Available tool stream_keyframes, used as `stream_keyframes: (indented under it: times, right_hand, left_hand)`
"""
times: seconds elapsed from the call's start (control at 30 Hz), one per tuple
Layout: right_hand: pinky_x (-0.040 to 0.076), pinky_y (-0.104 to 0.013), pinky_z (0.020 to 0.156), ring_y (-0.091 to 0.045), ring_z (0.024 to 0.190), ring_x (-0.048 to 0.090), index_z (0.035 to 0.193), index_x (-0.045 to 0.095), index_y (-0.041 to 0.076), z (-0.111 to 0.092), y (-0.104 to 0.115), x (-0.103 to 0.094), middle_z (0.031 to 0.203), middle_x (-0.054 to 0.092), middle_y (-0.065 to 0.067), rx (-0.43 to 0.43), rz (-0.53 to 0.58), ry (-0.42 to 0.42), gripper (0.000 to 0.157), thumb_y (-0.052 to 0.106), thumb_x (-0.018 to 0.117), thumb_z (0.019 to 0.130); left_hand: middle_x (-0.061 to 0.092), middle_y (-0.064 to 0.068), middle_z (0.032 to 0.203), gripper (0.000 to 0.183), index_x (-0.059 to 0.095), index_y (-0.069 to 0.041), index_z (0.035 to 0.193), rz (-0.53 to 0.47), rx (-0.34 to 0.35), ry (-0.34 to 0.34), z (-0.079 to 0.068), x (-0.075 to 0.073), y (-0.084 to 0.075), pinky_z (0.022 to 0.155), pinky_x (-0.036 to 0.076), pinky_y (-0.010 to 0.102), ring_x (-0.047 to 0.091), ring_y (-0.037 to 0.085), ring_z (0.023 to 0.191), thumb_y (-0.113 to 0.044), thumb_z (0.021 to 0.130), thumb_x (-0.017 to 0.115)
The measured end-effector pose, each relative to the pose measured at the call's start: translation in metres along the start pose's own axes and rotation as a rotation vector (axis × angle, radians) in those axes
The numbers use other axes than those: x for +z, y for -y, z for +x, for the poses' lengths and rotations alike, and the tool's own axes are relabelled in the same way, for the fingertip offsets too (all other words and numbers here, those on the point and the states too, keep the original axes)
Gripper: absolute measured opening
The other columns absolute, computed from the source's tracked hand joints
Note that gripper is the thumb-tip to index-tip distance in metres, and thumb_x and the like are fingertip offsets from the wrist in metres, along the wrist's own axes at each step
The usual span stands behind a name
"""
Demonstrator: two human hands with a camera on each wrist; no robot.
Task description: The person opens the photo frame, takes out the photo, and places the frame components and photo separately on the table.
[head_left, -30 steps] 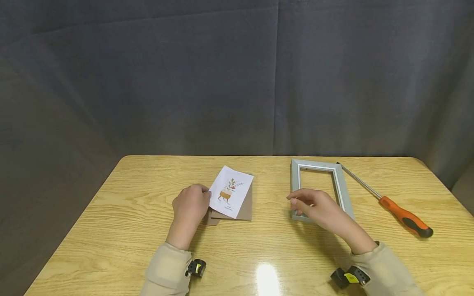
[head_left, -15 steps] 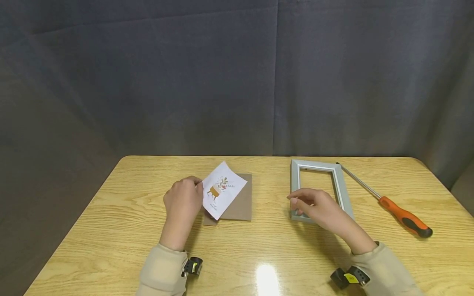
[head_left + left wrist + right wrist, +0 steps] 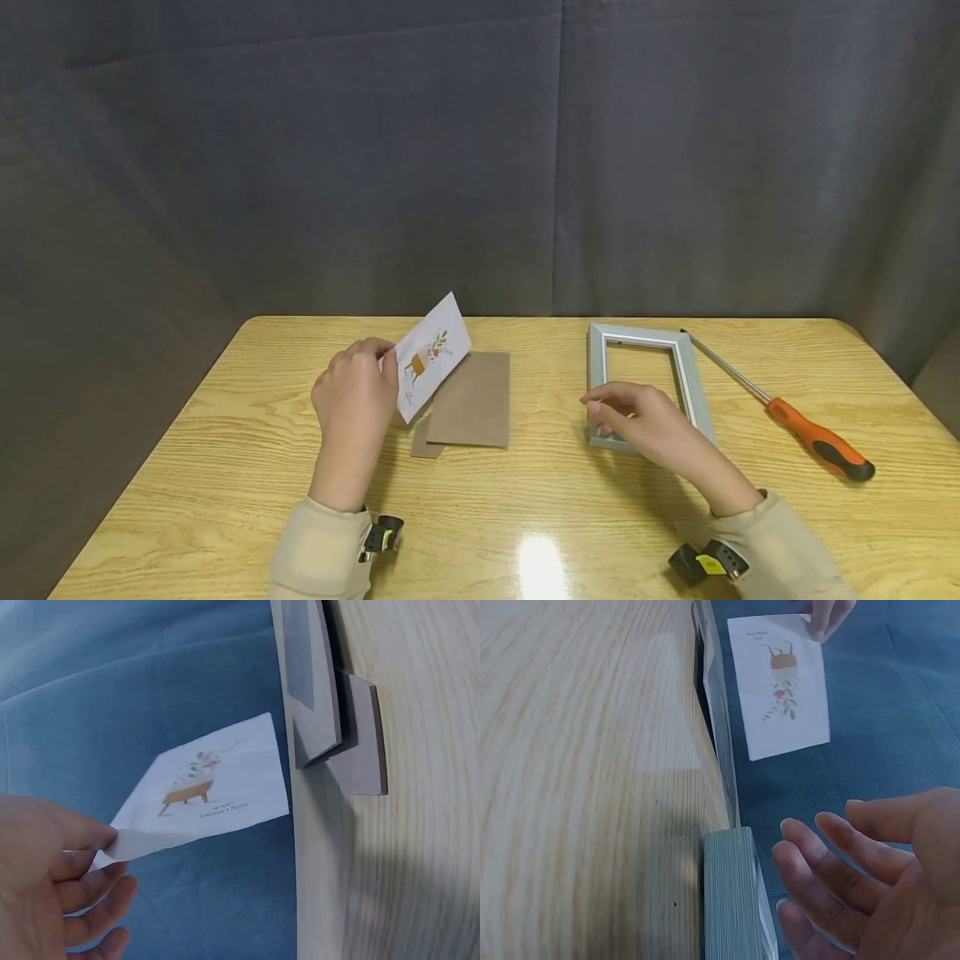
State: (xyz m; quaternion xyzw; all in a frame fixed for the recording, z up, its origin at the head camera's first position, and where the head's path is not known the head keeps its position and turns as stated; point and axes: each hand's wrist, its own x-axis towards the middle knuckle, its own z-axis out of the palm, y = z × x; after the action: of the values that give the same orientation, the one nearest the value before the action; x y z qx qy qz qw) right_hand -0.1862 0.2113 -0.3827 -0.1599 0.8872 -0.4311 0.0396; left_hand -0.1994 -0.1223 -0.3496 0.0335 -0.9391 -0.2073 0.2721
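Between thumb and fingers, my left hand (image 3: pixel 356 392) pinches the edge of a white paper sheet (image 3: pixel 433 354) printed with a plant in an orange pot on legs. The sheet is tilted up, above and left of a brown backing board (image 3: pixel 476 400). Under that board's left side a smaller brown piece (image 3: pixel 426 439) pokes out. My right hand (image 3: pixel 648 421) hovers with relaxed, slightly bent fingers over the near left part of a grey picture frame (image 3: pixel 697 383), holding nothing. In the left wrist view the paper (image 3: pixel 210 787) bends a little at the pinched corner.
A screwdriver (image 3: pixel 821 437) with an orange and black handle lies right of the frame, its tip near the frame's far corner. The wooden table (image 3: pixel 300 350) ends at a dark curtain (image 3: pixel 420 167) behind.
My left hand has lifted the paper off the backing board and drawn it left, tilting it upward. More of the board now shows. The right hand has stayed in place.
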Motion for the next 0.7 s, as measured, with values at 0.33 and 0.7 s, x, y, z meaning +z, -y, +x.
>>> stream_keyframes:
  times: [0.33, 0.7]
  right_hand:
    - [0.051, -0.035, 0.067, -0.019, 0.081, 0.065, 0.122, 0.066, 0.003, -0.001, 0.001, 0.001, 0.100, 0.071, -0.008, -0.002, -0.008, -0.004, 0.032, 0.026, 0.057, 0.102]
    - [0.052, -0.033, 0.065, -0.019, 0.080, 0.065, 0.120, 0.067, 0.002, 0.000, 0.001, 0.003, 0.094, 0.070, -0.005, -0.019, -0.019, -0.010, 0.029, 0.022, 0.058, 0.102]
  left_hand:
    - [0.073, 0.009, 0.106, 0.022, 0.075, -0.009, 0.108, -0.135, -0.090, 0.143, 0.002, 0.001, -0.004, 0.053, 0.046, 0.039, 0.063, 0.025, 0.070, -0.023, 0.098, 0.060]
    - [0.070, 0.004, 0.101, 0.025, 0.072, -0.012, 0.113, -0.321, -0.175, 0.343, 0.002, 0.012, -0.002, 0.062, 0.044, 0.035, 0.062, 0.020, 0.077, -0.023, 0.096, 0.058]
